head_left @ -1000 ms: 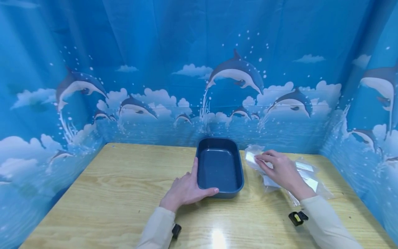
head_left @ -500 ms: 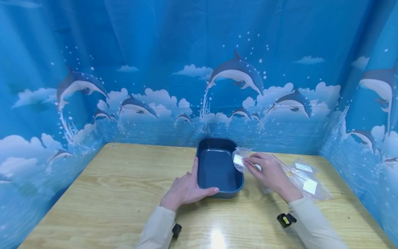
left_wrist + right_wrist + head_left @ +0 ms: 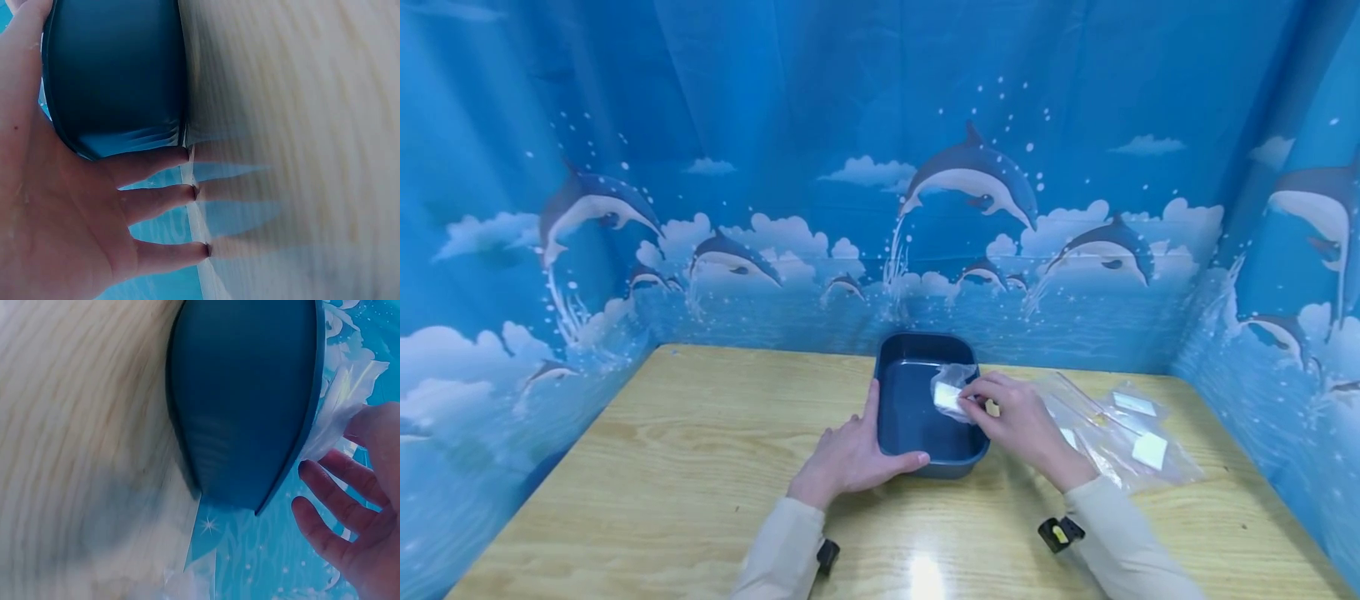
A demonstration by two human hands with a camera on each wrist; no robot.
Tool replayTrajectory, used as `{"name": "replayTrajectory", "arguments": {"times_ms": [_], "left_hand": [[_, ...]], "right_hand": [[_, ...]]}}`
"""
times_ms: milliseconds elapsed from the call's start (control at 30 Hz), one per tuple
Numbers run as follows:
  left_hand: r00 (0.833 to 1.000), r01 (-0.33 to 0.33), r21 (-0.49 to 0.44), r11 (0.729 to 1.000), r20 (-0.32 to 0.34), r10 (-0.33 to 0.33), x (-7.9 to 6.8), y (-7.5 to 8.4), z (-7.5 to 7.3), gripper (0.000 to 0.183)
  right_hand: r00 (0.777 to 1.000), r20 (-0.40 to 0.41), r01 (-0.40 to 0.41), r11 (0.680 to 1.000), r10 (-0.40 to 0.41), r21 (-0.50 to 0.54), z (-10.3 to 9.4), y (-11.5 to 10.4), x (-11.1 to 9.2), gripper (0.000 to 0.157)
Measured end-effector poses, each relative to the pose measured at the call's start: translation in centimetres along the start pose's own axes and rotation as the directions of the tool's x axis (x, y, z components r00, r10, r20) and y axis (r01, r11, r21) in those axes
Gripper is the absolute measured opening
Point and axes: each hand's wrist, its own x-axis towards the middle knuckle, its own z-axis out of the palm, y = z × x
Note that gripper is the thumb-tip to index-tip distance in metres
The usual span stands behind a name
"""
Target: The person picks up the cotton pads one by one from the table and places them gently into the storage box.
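Observation:
A dark blue rectangular container stands on the table near its back edge. My left hand steadies its near left corner, the thumb along the front rim and the fingers extended beside the left wall; in the left wrist view that hand has its fingers spread. Between thumb and fingertips, my right hand pinches a small clear plastic bag with a white label, over the container's right side. What the bag contains cannot be made out. In the right wrist view the bag hangs beyond the container's rim.
Several clear plastic bags with white labels lie on the wooden table, to the right of the container. A blue curtain printed with dolphins closes off the back and both sides.
My right hand has carried the small bag leftward from the other bags to over the container, uncovering the bags left on the table. The left hand and the container have stayed put.

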Motion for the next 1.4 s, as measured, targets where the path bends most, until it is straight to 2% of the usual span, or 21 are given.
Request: {"name": "replayTrajectory", "arguments": {"times_ms": [200, 433, 767, 900, 1100, 1400], "left_hand": [[1.000, 0.006, -0.009, 1.000, 0.003, -0.006, 0.1, -0.1, 0.0, 0.132], [1.000, 0.010, -0.014, 1.000, 0.011, -0.010, 0.0, 0.0, 0.1, 0.132], [1.000, -0.001, 0.000, 1.000, 0.002, 0.001, -0.1, 0.0, 0.1, 0.134], [1.000, 0.001, 0.002, 1.000, -0.002, -0.001, 0.0, 0.0, 0.1, 0.134], [1.000, -0.004, -0.010, 1.000, -0.012, 0.004, -0.1, 0.0, 0.1, 0.134], [1.000, -0.014, -0.012, 1.000, -0.017, 0.014, -0.1, -0.1, 0.1, 0.135]], "right_hand": [[1.000, 0.020, 0.004, 0.999, -0.004, 0.038, 0.8, -0.6, 0.3, 0.004], [0.999, 0.040, 0.020, 0.999, -0.021, 0.032, 1.4, -0.8, 0.4, 0.005], [0.999, 0.043, 0.032, 0.999, -0.033, 0.031, 1.1, -0.8, 0.3, 0.016], [0.999, 0.051, -0.008, 0.999, 0.006, 0.038, 0.5, -0.5, -0.1, 0.020], [0.992, 0.105, -0.076, 0.996, 0.071, 0.051, -0.8, 0.7, -0.9, 0.027], [0.989, 0.079, -0.127, 0.990, 0.122, 0.062, -2.7, 3.1, -2.4, 0.029]]}}
